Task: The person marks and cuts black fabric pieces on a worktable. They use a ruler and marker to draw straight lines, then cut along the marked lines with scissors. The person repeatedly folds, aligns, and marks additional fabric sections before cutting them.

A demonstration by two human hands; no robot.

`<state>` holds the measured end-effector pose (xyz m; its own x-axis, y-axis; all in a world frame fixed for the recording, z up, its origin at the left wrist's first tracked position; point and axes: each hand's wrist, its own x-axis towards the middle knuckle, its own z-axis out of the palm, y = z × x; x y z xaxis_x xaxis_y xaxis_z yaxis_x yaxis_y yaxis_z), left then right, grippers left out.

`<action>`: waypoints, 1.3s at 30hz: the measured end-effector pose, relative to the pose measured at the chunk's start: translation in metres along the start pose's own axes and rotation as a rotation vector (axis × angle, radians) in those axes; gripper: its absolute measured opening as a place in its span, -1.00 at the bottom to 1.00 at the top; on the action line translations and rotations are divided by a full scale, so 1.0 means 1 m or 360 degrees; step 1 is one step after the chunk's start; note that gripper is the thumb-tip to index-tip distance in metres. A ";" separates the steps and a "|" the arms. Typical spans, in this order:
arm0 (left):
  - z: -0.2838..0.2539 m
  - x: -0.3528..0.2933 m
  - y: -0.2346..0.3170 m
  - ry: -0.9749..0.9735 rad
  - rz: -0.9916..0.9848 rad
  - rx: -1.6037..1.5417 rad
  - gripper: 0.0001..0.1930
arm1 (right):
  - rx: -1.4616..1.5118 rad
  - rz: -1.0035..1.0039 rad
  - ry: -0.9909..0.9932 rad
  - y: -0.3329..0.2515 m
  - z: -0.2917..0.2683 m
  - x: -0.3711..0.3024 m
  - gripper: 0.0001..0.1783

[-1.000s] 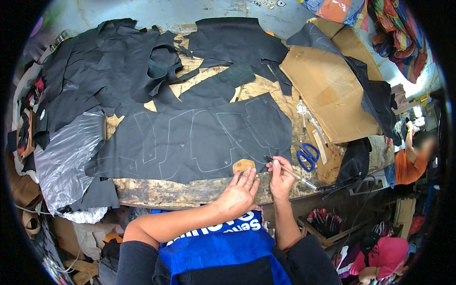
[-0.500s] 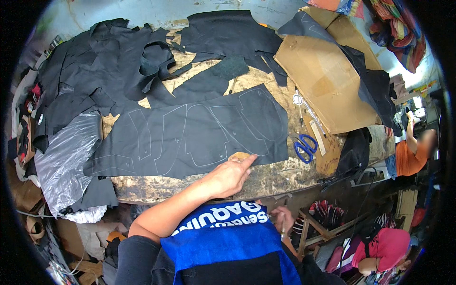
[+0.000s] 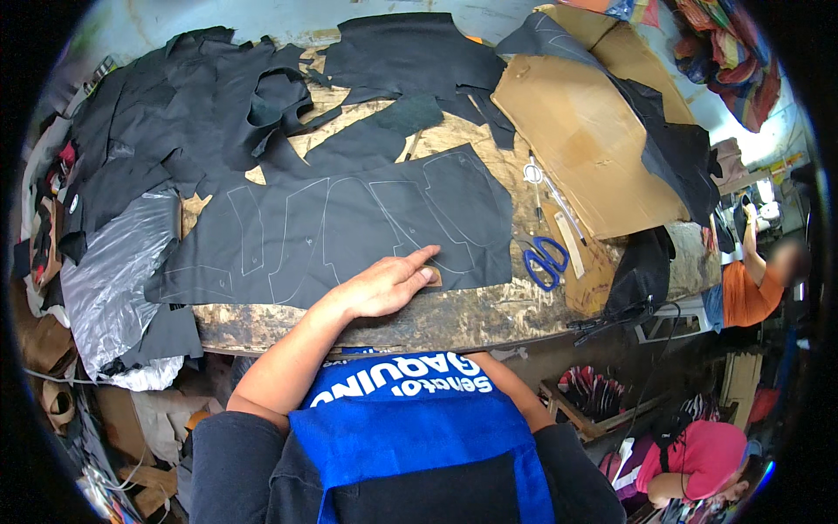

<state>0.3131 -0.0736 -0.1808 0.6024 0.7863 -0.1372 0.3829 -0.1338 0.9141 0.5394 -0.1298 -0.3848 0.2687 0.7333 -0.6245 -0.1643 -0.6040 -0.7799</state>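
Fingers of the left hand [image 3: 384,286] lay outstretched, a little apart | small flat tan piece [image 3: 436,279]: partly under their tips, on a black leathery sheet [image 3: 349,236] with pale outlines, across the worn wooden surface [image 3: 489,320] | right hand: hidden, couldn't tell its grip | risk, I reckoned: uneven pressing could skid the tan piece or pucker the sheet
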 end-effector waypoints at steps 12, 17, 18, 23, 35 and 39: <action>0.016 -0.004 0.006 0.0070 -0.0043 0.0137 -0.52 | -0.0452 -0.0075 0.0108 0.017 0.018 0.016 -0.57; 0.063 -0.017 0.007 0.0248 0.0229 0.0961 -0.49 | -0.0759 0.0014 0.0086 -0.006 -0.030 0.044 -0.54; 0.072 -0.020 0.007 0.0216 0.0223 0.1178 -0.42 | -0.0847 0.0038 0.0067 -0.013 -0.043 0.047 -0.53; 0.086 -0.025 0.000 0.0140 0.0198 0.1472 -0.31 | -0.1207 0.0198 -0.0174 -0.025 -0.097 -0.006 -0.50; 0.089 -0.030 -0.013 0.0159 0.0321 0.1195 -0.32 | -0.0846 -0.0516 -0.0842 -0.155 -0.109 -0.160 -0.83; 0.087 -0.030 -0.010 0.0148 0.0286 0.1095 -0.28 | -0.0560 -0.1311 -0.0195 -0.148 -0.039 -0.127 -0.85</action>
<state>0.3520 -0.1486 -0.2187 0.6471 0.7605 0.0536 0.6567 -0.5918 0.4675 0.5671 -0.1453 -0.1884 0.0668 0.9917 0.1101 0.3408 0.0811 -0.9366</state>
